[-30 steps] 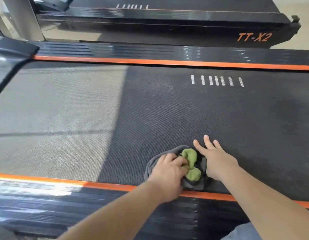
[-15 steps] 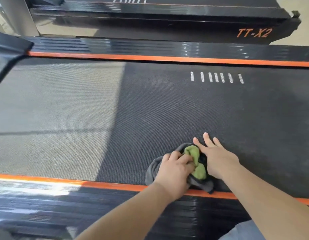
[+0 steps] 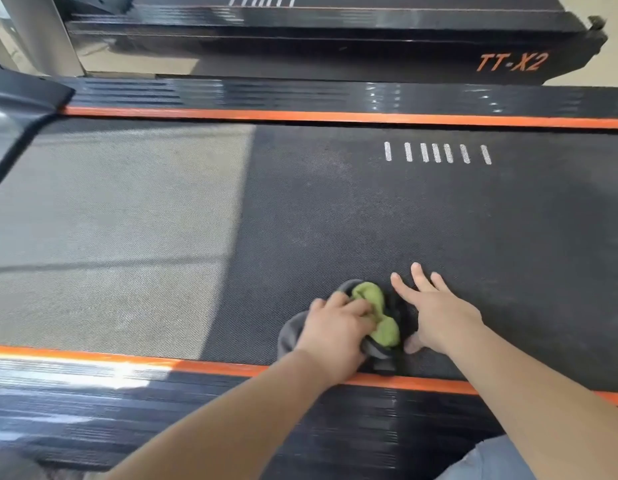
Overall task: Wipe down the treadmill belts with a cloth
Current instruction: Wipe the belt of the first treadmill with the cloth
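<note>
Cloth [image 3: 377,315] bunched under clenched left hand [image 3: 335,332], right hand [image 3: 435,313] flat, belt [image 3: 300,220] running left-right.

Beyond the machine you lean over, you see a second treadmill [image 3: 335,39], black, with orange "TT-X2" lettering [image 3: 508,62] on its side. A grey metal upright [image 3: 41,32] rises at the top left. You can make out pale beige floor [image 3: 616,15] at the top right corner. Bright light falls from the left, casting a pale patch with a sharp shadow edge.
</note>
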Tool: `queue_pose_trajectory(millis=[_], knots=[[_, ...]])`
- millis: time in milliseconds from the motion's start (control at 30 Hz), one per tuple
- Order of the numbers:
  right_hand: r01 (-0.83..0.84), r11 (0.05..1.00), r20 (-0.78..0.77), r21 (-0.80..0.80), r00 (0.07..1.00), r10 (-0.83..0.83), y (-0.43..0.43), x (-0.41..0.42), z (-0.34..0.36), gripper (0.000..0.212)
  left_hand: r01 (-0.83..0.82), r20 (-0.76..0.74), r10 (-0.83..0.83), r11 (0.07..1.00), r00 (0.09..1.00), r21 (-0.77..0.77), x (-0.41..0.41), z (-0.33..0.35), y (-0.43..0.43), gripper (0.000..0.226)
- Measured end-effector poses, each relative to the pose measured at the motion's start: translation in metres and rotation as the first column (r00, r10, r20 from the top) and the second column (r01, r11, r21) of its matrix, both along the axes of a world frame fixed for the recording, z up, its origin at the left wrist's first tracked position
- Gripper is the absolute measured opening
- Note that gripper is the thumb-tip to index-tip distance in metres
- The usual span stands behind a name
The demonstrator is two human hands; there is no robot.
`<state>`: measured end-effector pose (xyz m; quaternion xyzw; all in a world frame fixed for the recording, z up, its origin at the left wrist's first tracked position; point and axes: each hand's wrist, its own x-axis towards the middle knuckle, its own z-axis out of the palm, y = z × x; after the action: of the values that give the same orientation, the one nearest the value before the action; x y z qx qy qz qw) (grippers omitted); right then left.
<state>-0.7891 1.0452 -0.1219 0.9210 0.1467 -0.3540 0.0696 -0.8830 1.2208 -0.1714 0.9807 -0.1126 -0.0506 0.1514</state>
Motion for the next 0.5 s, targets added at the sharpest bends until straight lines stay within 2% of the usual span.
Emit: queue_pose_trajectory(millis=[100, 200, 300, 367, 500], knots=[[0.005, 1.0, 0.022, 0.004, 1.0, -0.005, -0.002, -0.001, 0.0, 0.117, 0.06, -0.019, -0.061, 0.997, 0.998, -0.042, 0.006, 0.0, -0.023, 0.027], [-0.004, 1.0, -0.01, 0.003, 1.0, 0.004, -0.001, 0.0, 0.001, 0.126, 0.14, 0.025, -0.141, 0.989, 0.99, 0.047, -0.002, 0.0, 0.016, 0.031], [-0.015, 1.0, -0.015, -0.001, 1.0, 0.015, -0.001, 0.001, 0.001, 0.131, 0.066, 0.062, -0.073, 0.992, 0.995, 0.111, -0.008, -0.003, 0.082, 0.035], [-0.013, 1.0, -0.028, -0.008, 1.0, 0.012, -0.001, 0.001, 0.0, 0.132, 0.027, 0.023, -0.03, 0.992, 0.999, 0.122, -0.012, -0.004, 0.099, 0.034], [-0.005, 1.0, -0.037, -0.018, 0.999, 0.004, 0.0, 0.003, -0.001, 0.132, -0.009, 0.018, 0.008, 0.999, 1.0, 0.044, -0.008, -0.002, 0.042, 0.031]])
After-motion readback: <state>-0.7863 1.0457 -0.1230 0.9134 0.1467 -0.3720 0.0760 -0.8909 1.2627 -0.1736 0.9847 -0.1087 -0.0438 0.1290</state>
